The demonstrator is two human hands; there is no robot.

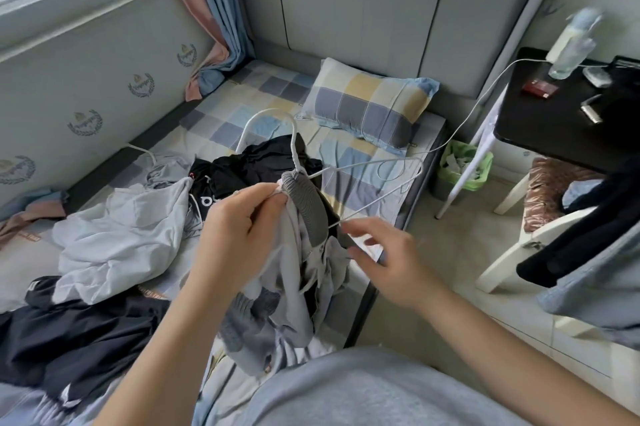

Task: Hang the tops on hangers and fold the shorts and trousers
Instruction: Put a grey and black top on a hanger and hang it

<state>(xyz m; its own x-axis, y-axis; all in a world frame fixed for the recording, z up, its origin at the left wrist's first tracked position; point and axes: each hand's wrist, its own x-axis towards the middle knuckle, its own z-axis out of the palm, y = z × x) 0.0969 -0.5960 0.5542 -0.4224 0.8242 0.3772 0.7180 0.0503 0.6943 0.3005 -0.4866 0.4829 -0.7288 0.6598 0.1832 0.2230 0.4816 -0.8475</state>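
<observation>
My left hand [239, 228] grips the neck of a light grey top [294, 290] with a dark ribbed collar, held up over the bed's edge. A white wire hanger [391, 179] pokes out of the collar, its hook rising above the garment and its right arm bare. My right hand [384, 256] hovers just right of the collar, fingers spread, fingertips near the hanger's lower wire and the fabric. On the bed lie a crumpled pale top [117, 235], a black garment with white lettering [252, 166] and dark clothes [69, 332] at the lower left.
The bed [242, 103] has a checked sheet and a pillow [367, 103] by the grey headboard. A green bin [464, 166] stands beside it. A black table [554, 120] with a bottle and small items is at right, with a white chair [540, 238] draped in clothes.
</observation>
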